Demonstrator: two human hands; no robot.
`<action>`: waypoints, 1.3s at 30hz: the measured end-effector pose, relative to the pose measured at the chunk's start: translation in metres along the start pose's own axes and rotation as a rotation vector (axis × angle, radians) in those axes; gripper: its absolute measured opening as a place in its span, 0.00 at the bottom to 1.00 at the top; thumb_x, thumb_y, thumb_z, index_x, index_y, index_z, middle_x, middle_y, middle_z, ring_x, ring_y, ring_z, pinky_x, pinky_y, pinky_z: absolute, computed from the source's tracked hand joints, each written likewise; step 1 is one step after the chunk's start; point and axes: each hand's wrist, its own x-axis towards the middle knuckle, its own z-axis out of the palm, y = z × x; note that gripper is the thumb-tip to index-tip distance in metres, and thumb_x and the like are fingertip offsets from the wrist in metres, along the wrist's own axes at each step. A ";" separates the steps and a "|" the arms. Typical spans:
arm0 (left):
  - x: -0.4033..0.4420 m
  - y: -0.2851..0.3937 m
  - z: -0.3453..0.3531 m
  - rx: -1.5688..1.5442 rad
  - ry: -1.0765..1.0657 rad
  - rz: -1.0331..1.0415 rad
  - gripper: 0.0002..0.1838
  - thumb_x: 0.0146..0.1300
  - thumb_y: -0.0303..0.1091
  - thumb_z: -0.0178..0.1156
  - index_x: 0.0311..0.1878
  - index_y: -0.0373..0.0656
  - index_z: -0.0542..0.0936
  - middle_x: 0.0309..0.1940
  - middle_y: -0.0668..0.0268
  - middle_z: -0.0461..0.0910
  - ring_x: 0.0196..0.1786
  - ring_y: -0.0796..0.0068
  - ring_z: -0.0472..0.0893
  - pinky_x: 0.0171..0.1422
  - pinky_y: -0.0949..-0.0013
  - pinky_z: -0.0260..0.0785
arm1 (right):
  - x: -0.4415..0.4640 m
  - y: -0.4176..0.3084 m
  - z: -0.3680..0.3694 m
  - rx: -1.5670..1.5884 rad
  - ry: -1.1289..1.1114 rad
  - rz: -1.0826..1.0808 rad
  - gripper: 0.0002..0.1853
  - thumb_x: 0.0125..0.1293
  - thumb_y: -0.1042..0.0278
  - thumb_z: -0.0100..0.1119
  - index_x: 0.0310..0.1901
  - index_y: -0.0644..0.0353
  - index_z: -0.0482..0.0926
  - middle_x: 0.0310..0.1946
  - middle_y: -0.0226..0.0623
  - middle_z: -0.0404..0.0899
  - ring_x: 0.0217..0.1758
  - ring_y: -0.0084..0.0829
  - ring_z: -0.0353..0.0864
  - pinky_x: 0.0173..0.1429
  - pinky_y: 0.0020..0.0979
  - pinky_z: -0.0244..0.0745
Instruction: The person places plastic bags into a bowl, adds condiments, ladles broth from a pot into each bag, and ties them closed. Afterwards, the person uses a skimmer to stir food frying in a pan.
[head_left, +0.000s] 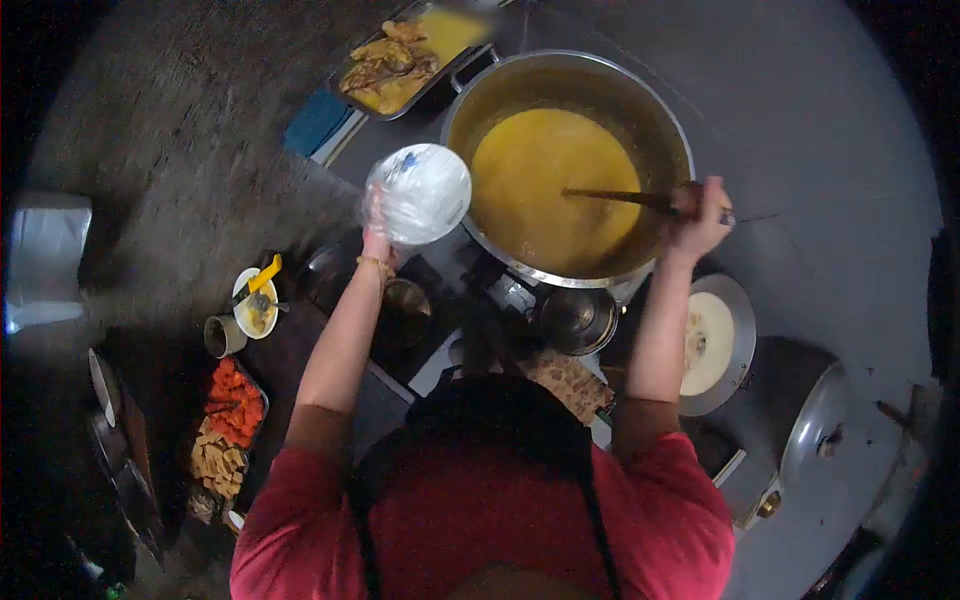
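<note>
My left hand is closed on the edge of a white bowl with a blue mark; clear plastic seems to cover the bowl and part of the hand. The bowl is held just left of a large metal pot, near its rim. Yellow soup fills the lower part of the pot. My right hand is over the pot's right rim, wrapped round the handle of a dark wooden spoon. The spoon's far end dips into the soup, so its head is hidden.
Behind the pot, at the left, a metal tray holds cooked meat in yellow liquid. A pan of creamy liquid stands at the right, beside a large lid. Chopped orange pieces and a small plate lie at the left.
</note>
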 end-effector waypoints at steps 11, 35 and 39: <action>0.055 -0.015 0.014 0.307 0.044 -0.021 0.43 0.51 0.69 0.40 0.59 0.41 0.62 0.53 0.60 0.68 0.52 0.66 0.72 0.53 0.64 0.66 | 0.009 -0.137 -0.071 0.191 0.175 -0.157 0.26 0.63 0.59 0.44 0.10 0.46 0.46 0.06 0.23 0.44 0.12 0.20 0.41 0.22 0.25 0.42; 0.069 -0.032 0.123 -0.057 -0.073 0.058 0.40 0.49 0.67 0.48 0.48 0.37 0.71 0.39 0.60 0.74 0.38 0.69 0.74 0.39 0.67 0.67 | -0.047 -0.275 -0.025 0.419 -0.879 -0.740 0.21 0.52 0.59 0.48 0.08 0.45 0.50 0.05 0.17 0.49 0.08 0.14 0.47 0.17 0.18 0.45; 0.054 -0.006 0.120 -0.076 -0.154 0.092 0.41 0.48 0.68 0.49 0.50 0.37 0.69 0.43 0.59 0.73 0.42 0.69 0.74 0.43 0.66 0.67 | -0.052 -0.171 -0.009 -0.175 -0.839 -0.752 0.16 0.53 0.63 0.44 0.10 0.55 0.64 0.08 0.31 0.60 0.10 0.26 0.60 0.15 0.27 0.53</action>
